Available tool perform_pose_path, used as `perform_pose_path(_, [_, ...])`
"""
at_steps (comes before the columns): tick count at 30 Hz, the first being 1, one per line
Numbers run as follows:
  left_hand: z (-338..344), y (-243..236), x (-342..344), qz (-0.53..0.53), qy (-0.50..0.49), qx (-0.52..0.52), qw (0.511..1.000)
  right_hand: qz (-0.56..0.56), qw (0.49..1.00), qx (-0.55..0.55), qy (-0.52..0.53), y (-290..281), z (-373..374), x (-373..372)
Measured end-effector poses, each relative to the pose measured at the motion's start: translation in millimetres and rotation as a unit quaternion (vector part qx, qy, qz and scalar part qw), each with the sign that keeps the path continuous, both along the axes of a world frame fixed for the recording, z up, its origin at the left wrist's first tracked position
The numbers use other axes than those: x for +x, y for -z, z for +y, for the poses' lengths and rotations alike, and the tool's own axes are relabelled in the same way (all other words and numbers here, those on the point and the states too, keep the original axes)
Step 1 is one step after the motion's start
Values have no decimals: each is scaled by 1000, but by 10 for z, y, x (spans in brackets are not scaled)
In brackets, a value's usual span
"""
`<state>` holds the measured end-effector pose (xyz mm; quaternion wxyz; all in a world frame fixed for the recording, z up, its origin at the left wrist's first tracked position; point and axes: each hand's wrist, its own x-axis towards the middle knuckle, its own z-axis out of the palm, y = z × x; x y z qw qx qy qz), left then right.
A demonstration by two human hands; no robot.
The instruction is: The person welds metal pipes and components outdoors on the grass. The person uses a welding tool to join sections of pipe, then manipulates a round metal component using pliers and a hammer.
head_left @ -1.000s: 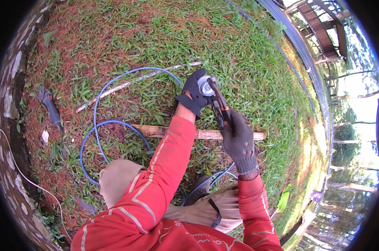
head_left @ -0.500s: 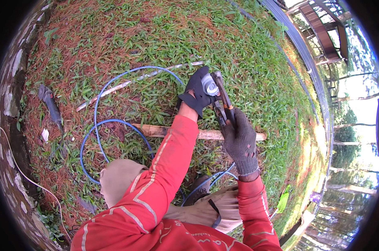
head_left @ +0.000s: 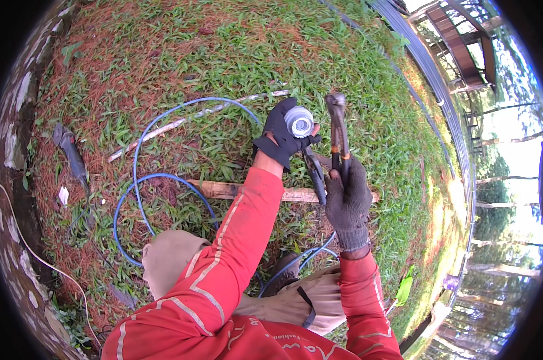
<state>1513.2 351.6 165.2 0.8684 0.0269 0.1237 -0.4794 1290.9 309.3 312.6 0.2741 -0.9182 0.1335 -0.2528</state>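
My left hand (head_left: 283, 129), in a black glove with bare fingertips, is closed round a round grey-white fitting with ringed edges (head_left: 299, 122). A dark, long handle-like piece (head_left: 315, 174) sticks out below that hand; whether it joins the fitting cannot be seen. My right hand (head_left: 347, 201), in a dark knitted glove with small holes, grips dark metal pliers (head_left: 338, 129) with orange bands by their handles. The pliers' head points away from me, to the right of the fitting and apart from it.
Blue hose (head_left: 137, 198) loops over grass at left. A bamboo piece (head_left: 223, 189) lies under my forearm, and a thin pale pole (head_left: 169, 127) lies beyond it. An angle grinder (head_left: 72, 153) rests near the stone edge (head_left: 13, 144). Dark pipes (head_left: 427, 72) run along the right.
The pliers have moved right, off the fitting, and now point more straight away from me. The fitting's ringed face shows more fully, and the dark handle below my left hand is more exposed.
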Motion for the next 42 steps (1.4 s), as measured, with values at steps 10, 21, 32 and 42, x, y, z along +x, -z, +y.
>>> perform_pose_path(10, [58,-39,-33,61,-11,34,997,105,994,11,-13,20,0,12])
perform_pose_path(21, [90,128,-2,22,-4,45,999,108,993,-13,-35,-40,55,32])
perform_pose_path(32, [82,98,-13,22,26,98,995,124,989,-68,-52,50,8,41])
perform_pose_path(42, [75,33,80,34,3,127,991,149,984,-79,-54,6,-42,64])
